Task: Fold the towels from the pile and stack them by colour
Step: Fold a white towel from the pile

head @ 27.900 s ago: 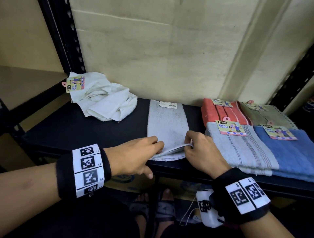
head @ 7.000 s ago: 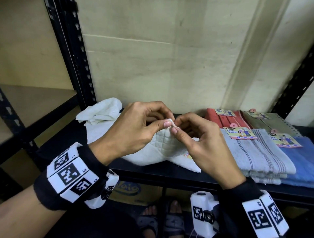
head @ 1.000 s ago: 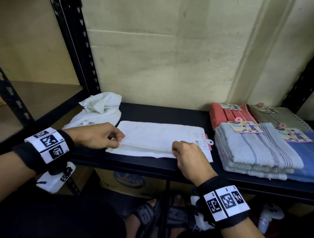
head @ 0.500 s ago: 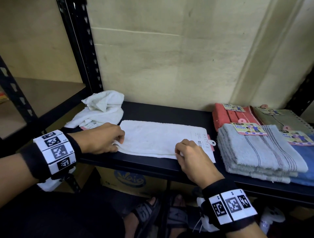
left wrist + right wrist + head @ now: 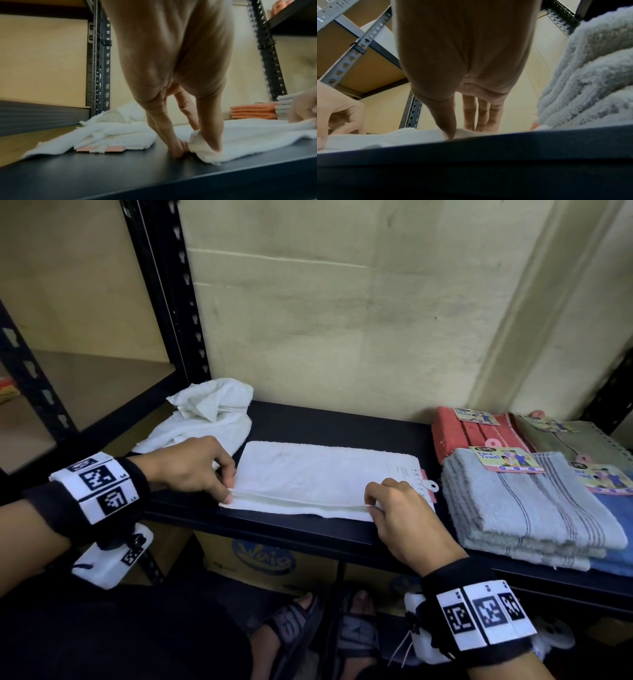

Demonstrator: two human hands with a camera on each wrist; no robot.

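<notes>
Head view is showing the pile (image 5: 205, 419) waiting crumpled at the far left of the shelf (image 5: 342, 422), clear of the folding space. Just right of it, the left hand (image 5: 191, 465) is pinching the white towel's (image 5: 318, 479) near-left corner, likely to line up the layers. Further right, the right hand (image 5: 399, 518) is pinching its near-right edge, keeping the fold taut. Far right, folded stacks (image 5: 513, 508) are sitting sorted by colour.

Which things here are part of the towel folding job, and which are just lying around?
Job: white towel pinched by left hand and right hand; crumpled white pile; grey, orange, olive, blue stacks.
Lying about: cardboard box.
</notes>
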